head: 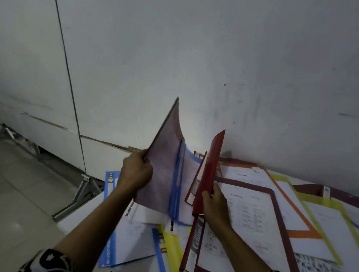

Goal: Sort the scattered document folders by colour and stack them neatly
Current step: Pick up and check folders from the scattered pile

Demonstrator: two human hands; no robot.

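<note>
1. A pale, marked wall (229, 51) stood behind a white table (87, 215), and scattered folders covered most of this table.
2. My right hand (217, 206) pinched the red folder (209, 173) near its lower end, with the thumb on one face and the fingers curled behind. The folder stood nearly upright, its long axis pointing up along the wall.
3. Just left of the red folder, my left hand (135, 173) gripped the edge of a translucent folder (163, 167) with a blue spine, the fingers closed round it. Its cover was lifted and bent, and its top corner rose higher than the red folder.
4. Right of the red folder, a dark red folder (247, 186) lay flat, then an orange folder (302, 234), then a yellow folder (324, 201), all overlapping.
5. Left of the red folder and nearer to me lay a blue folder (110, 249).
6. The dark red folder lay directly beside the red one, under my right wrist. So I judged the right hand was the nearer one, and the red folder needed to tip from upright to flat onto it.
</note>
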